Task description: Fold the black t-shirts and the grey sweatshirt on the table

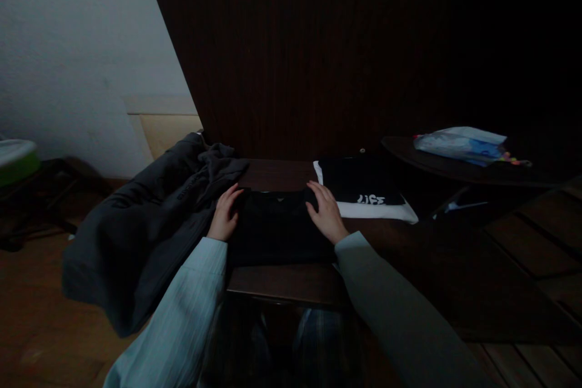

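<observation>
A black folded shirt (278,231) lies flat on a dark brown wooden surface (286,282), its neckline at the far side. My left hand (224,216) rests along the shirt's left edge near the top corner, thumb apart from the stretched fingers. At the opposite corner, my right hand (326,213) lies with fingers extended over the shirt's right edge. Neither hand visibly pinches the cloth. Just beyond my right hand is a folded black and white garment (373,185) with white lettering.
A dark grey garment (136,236) drapes over the left side and hangs down. On a rounded dark shelf (409,160) to the right sits a clear and blue plastic bag (464,144). A tall dark wooden panel (295,54) stands behind. Far left is a green and white object (18,160).
</observation>
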{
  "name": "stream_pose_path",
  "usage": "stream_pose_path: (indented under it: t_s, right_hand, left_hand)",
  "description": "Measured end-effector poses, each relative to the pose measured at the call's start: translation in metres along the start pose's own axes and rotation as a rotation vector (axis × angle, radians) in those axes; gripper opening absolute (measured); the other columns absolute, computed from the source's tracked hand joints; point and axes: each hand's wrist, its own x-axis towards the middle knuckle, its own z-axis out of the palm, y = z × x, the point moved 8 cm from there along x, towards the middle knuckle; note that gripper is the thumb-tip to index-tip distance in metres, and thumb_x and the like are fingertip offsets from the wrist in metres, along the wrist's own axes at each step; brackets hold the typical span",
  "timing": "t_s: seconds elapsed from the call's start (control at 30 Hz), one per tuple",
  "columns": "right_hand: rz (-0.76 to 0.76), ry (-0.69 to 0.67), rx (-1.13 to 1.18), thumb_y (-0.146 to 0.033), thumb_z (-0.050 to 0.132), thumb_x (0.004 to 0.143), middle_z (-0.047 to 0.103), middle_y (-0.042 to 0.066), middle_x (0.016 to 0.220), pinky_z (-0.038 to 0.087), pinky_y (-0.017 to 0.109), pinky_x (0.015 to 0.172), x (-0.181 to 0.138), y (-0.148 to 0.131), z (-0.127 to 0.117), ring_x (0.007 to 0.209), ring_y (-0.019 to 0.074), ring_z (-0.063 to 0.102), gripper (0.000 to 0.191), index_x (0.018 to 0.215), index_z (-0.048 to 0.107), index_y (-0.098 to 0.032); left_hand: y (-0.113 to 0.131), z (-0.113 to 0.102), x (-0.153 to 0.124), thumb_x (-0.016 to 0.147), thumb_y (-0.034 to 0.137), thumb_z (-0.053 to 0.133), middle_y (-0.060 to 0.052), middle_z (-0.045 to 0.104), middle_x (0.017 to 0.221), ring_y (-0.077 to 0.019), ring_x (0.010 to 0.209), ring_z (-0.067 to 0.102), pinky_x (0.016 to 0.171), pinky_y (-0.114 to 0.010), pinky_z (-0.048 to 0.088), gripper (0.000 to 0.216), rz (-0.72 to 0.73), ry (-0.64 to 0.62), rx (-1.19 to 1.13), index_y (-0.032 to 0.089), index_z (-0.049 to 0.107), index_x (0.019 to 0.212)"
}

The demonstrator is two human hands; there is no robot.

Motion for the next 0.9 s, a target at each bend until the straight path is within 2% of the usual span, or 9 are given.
stream_pose_path:
  t_s: [0.1,0.17,0.27,0.37,0.5,0.63,0.73,0.8,0.9]
  right_hand:
    - [-0.022,-0.188,-0.057,-0.036,0.044,0.082,0.029,0.009,0.141,0.021,0.042,0.106,-0.004,-0.008,0.020,0.131,0.0215,0.022,0.059,0.135,0.028,-0.016]
    - [0.019,-0.306,-0.096,-0.045,0.041,0.082,0.024,0.008,0.144,0.016,0.046,0.107,-0.009,-0.007,0.032,0.133,0.0228,0.015,0.063,0.137,0.024,-0.017]
    - [0.094,-0.441,-0.141,-0.051,0.035,0.084,0.022,0.010,0.144,0.012,0.047,0.107,-0.013,-0.001,0.044,0.134,0.0235,0.012,0.063,0.136,0.028,-0.015]
    - [0.124,-0.483,-0.166,-0.054,0.033,0.084,0.022,0.012,0.144,0.012,0.046,0.107,-0.013,0.003,0.048,0.134,0.0235,0.012,0.065,0.134,0.031,-0.013]
    - [0.114,-0.431,-0.137,-0.053,0.036,0.083,0.026,0.012,0.142,0.018,0.045,0.106,-0.011,0.007,0.049,0.133,0.0236,0.018,0.064,0.133,0.032,-0.013]
    - [0.127,-0.177,-0.152,-0.043,0.043,0.082,0.037,0.016,0.135,0.026,0.042,0.102,-0.008,0.012,0.028,0.127,0.0257,0.029,0.055,0.124,0.043,-0.008]
    - [0.154,-0.015,-0.259,-0.035,0.047,0.079,0.045,0.018,0.128,0.026,0.046,0.100,-0.009,0.014,0.006,0.123,0.0292,0.033,0.038,0.106,0.056,-0.010]
    - [0.187,0.006,-0.326,-0.036,0.049,0.077,0.047,0.018,0.124,0.024,0.048,0.099,-0.010,0.015,-0.002,0.121,0.0312,0.033,0.030,0.092,0.060,-0.012]
    - [0.248,-0.040,-0.385,-0.040,0.049,0.076,0.049,0.019,0.122,0.023,0.050,0.099,-0.012,0.019,-0.006,0.120,0.0329,0.033,0.031,0.081,0.061,-0.011]
  left_hand:
    - [0.004,0.014,0.000,0.077,0.016,0.030,-0.006,0.048,0.129,-0.0160,0.124,0.035,0.104,-0.037,0.028,0.044,0.008,-0.177,0.023,0.018,0.052,0.115]
    - [0.000,0.022,-0.001,0.081,0.024,0.030,-0.005,0.047,0.131,-0.0170,0.126,0.033,0.103,-0.037,0.028,0.042,-0.051,-0.256,0.071,0.019,0.050,0.118]
    - [-0.012,0.027,-0.004,0.083,0.033,0.035,-0.007,0.036,0.139,-0.0211,0.130,0.027,0.103,-0.041,0.026,0.047,-0.210,-0.310,0.182,0.019,0.042,0.127]
    - [-0.016,0.029,-0.007,0.082,0.039,0.038,-0.010,0.030,0.141,-0.0230,0.131,0.024,0.104,-0.043,0.023,0.053,-0.296,-0.337,0.244,0.018,0.036,0.130]
    - [-0.018,0.027,-0.006,0.082,0.043,0.039,-0.011,0.032,0.141,-0.0213,0.130,0.026,0.104,-0.039,0.024,0.055,-0.296,-0.280,0.227,0.017,0.037,0.130]
    - [-0.034,0.015,-0.009,0.080,0.045,0.040,-0.019,0.036,0.137,-0.0261,0.127,0.031,0.102,-0.038,0.027,0.058,-0.411,-0.136,0.247,0.007,0.044,0.123]
    - [-0.036,0.007,-0.010,0.078,0.047,0.042,-0.016,0.046,0.128,-0.0276,0.120,0.040,0.100,-0.038,0.031,0.049,-0.421,-0.073,0.259,0.010,0.057,0.107]
    - [-0.033,0.001,-0.010,0.076,0.049,0.043,-0.014,0.054,0.117,-0.0270,0.113,0.046,0.098,-0.037,0.034,0.045,-0.419,-0.047,0.269,0.013,0.062,0.096]
    - [-0.032,-0.005,-0.011,0.074,0.051,0.044,-0.013,0.058,0.105,-0.0280,0.103,0.051,0.093,-0.038,0.038,0.044,-0.503,-0.054,0.294,0.014,0.064,0.087]
